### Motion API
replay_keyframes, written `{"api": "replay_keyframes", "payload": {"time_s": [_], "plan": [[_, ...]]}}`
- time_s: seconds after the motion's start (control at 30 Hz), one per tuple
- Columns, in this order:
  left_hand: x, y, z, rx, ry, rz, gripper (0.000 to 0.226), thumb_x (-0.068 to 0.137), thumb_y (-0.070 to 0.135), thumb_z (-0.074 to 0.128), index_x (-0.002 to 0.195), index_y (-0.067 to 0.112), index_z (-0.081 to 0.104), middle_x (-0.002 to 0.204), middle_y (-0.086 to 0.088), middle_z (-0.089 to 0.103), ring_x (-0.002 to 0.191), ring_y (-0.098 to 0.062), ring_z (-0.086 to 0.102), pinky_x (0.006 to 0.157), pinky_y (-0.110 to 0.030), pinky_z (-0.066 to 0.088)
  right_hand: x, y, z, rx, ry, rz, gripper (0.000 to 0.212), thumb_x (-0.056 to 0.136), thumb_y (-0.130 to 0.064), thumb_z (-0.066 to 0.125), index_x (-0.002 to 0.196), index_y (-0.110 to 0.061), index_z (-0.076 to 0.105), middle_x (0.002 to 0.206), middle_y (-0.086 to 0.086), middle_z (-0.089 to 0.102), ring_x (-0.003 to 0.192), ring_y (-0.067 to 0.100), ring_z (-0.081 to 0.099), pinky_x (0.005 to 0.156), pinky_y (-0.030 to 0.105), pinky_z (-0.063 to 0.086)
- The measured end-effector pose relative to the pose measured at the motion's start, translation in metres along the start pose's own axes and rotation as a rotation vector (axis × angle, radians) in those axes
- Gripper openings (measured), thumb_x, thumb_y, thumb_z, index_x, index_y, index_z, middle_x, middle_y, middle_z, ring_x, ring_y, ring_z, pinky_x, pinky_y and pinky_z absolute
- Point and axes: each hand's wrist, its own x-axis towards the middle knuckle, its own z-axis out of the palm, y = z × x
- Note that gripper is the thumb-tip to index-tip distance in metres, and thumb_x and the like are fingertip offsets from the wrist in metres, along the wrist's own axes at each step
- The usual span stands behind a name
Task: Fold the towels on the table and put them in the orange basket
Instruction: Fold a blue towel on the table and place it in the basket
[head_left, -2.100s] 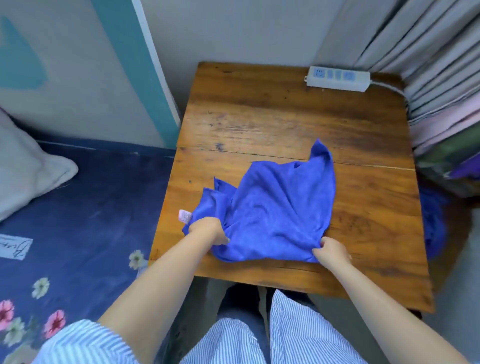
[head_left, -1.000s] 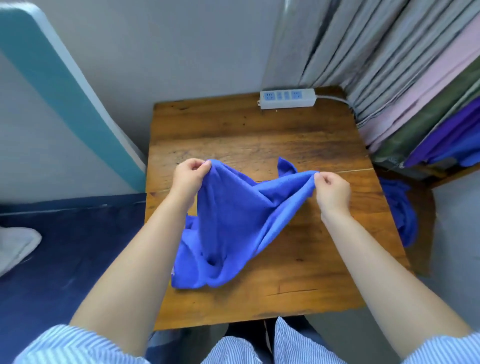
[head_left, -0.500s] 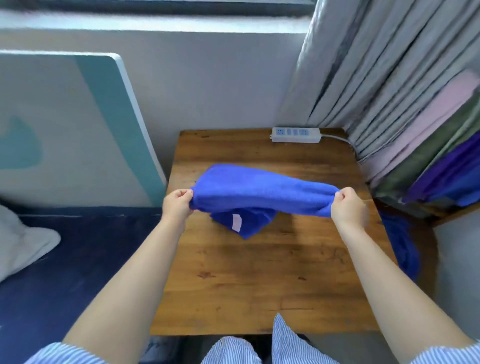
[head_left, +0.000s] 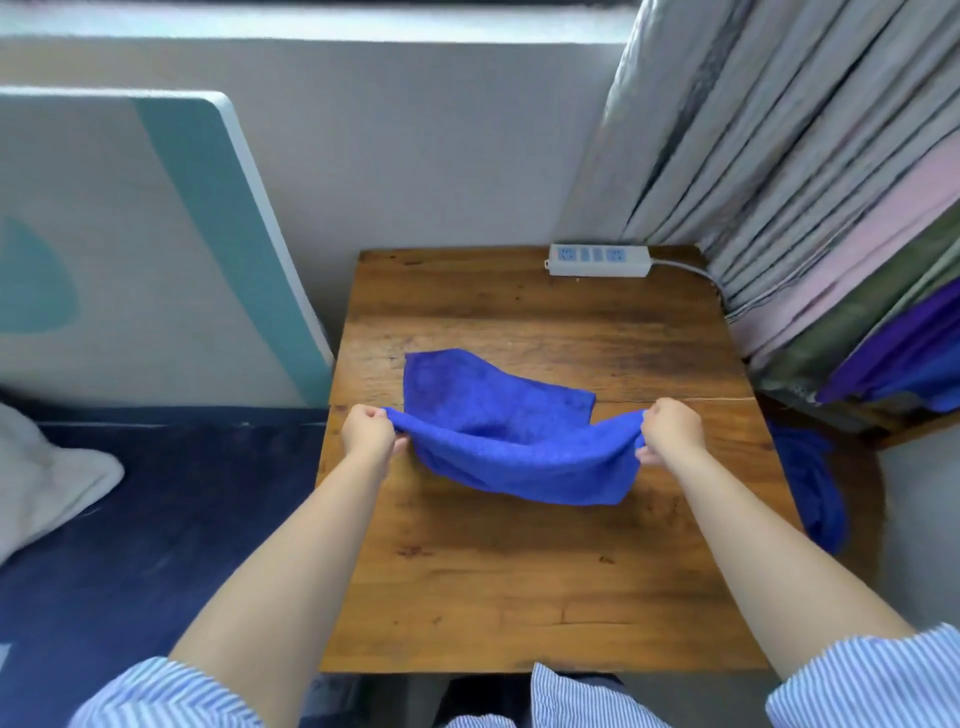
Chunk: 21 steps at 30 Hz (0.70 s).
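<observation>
Folding: first fold underway, not finished
Towel (head_left: 511, 452): blue, middle of table (head_left: 545, 597), far half lying flat toward 12 o'clock, near edge lifted and sagging
Left hand (head_left: 368, 439): pinching towel corner at 9 o'clock
Right hand (head_left: 670, 431): pinching opposite corner at 3 o'clock
Done: nothing visibly folded or stowed
Left: finishing folds, basket drop; orange basket out of sight
Other blue cloth (head_left: 810, 493): hanging off table at 3 o'clock, apparently waiting

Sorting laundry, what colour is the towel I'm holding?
Solid bright blue towel, seen in the head view.
</observation>
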Motion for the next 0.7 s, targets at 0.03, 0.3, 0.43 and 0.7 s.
{"api": "replay_keyframes", "payload": {"time_s": [0.03, 0.3, 0.43, 0.7], "plan": [[0.001, 0.021, 0.01, -0.043, 0.003, 0.029, 0.033, 0.099, 0.004, 0.032, 0.067, 0.013, 0.037, 0.106, -0.015, 0.045, 0.091, -0.027, 0.053, 0.075, -0.029, 0.052, 0.007, -0.02, -0.008, 0.115, 0.032, -0.031, 0.018, 0.095, -0.005, 0.033, 0.088, -0.006, 0.05, 0.085, 0.02, 0.056, 0.067, 0.033, 0.063, 0.032, 0.017, 0.043], [-0.008, 0.213, 0.062, -0.053, -0.036, 0.632, 0.01, 0.098, 0.012, 0.037, 0.093, 0.012, 0.046, 0.099, -0.016, 0.059, 0.1, -0.034, 0.061, 0.094, -0.047, 0.049, 0.027, -0.192, -0.089, 0.424, 0.311, -0.539, 0.019, 0.093, -0.009, 0.038, 0.081, -0.003, 0.051, 0.086, 0.023, 0.058, 0.093, 0.046, 0.059, 0.085, 0.058, 0.047], [-0.029, 0.273, 0.057, -0.205, 0.004, 0.808, 0.013, 0.099, 0.012, 0.037, 0.09, 0.016, 0.044, 0.091, -0.007, 0.055, 0.087, -0.023, 0.057, 0.093, -0.043, 0.051, 0.002, -0.249, -0.133, 0.598, 0.351, -0.738, 0.021, 0.096, -0.008, 0.036, 0.084, -0.005, 0.053, 0.086, 0.013, 0.054, 0.082, 0.035, 0.065, 0.08, 0.048, 0.053], [-0.027, 0.255, 0.015, 0.005, 0.218, 0.768, 0.029, 0.099, 0.011, 0.034, 0.116, -0.006, 0.05, 0.116, -0.024, 0.06, 0.108, -0.034, 0.056, 0.086, -0.033, 0.041, -0.01, -0.221, -0.138, 0.422, 0.518, -0.597, 0.029, 0.095, -0.007, 0.036, 0.104, 0.01, 0.058, 0.111, 0.028, 0.06, 0.103, 0.035, 0.056, 0.078, 0.033, 0.033]]}}
